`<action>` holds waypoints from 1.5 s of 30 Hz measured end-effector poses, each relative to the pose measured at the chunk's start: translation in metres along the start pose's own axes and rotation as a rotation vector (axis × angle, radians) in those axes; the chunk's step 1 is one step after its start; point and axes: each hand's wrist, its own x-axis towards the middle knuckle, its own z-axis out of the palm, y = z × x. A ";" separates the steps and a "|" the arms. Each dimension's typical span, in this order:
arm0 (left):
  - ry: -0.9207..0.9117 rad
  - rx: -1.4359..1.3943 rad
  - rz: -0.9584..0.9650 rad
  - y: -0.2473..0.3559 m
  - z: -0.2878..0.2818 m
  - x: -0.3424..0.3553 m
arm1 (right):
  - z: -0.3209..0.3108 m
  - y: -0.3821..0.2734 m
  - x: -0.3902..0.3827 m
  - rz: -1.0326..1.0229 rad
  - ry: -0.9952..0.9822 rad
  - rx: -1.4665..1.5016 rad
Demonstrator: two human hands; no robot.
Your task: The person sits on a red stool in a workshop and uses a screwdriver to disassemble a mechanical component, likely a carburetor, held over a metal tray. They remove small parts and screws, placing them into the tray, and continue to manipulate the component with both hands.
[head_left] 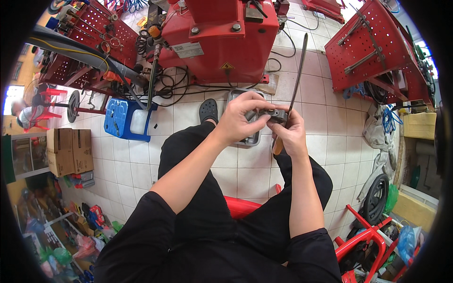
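My left hand (243, 117) is closed on a small dark-grey metal part (278, 116), its thumb and fingers pinching it from the left. My right hand (291, 133) touches the part's right end with its fingertips. Also in the right hand is a long, thin, dark tool that looks like a file (298, 75), its blade pointing up and away and its wooden handle (278, 145) sticking out below the palm. Beneath my hands a grey metal tray (255, 139) stands on the floor, mostly hidden; its contents are hard to make out.
A red machine (222, 59) stands ahead, with black cables on the tiles. To the left are a blue stool (123, 118) and cardboard boxes (71, 151). A red pegboard rack (363, 52) is at the right. A red stool (240, 206) shows between my legs.
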 end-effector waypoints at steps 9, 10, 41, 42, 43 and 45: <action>0.028 0.012 0.067 -0.002 0.001 -0.001 | 0.003 -0.002 0.001 -0.070 -0.020 0.035; 0.029 0.013 0.067 -0.002 0.001 0.000 | 0.003 -0.002 0.001 -0.070 -0.016 0.027; -0.386 -1.128 0.843 0.226 -0.013 -0.024 | -0.001 -0.013 0.003 0.031 0.089 0.376; -0.353 -1.121 0.927 0.225 -0.011 -0.022 | -0.002 -0.013 0.004 0.021 0.073 0.382; -0.328 -1.092 0.938 0.225 -0.011 -0.024 | -0.003 -0.011 0.004 0.026 0.072 0.383; -0.283 -1.035 0.963 0.226 -0.011 -0.028 | -0.005 -0.008 0.004 0.028 0.074 0.384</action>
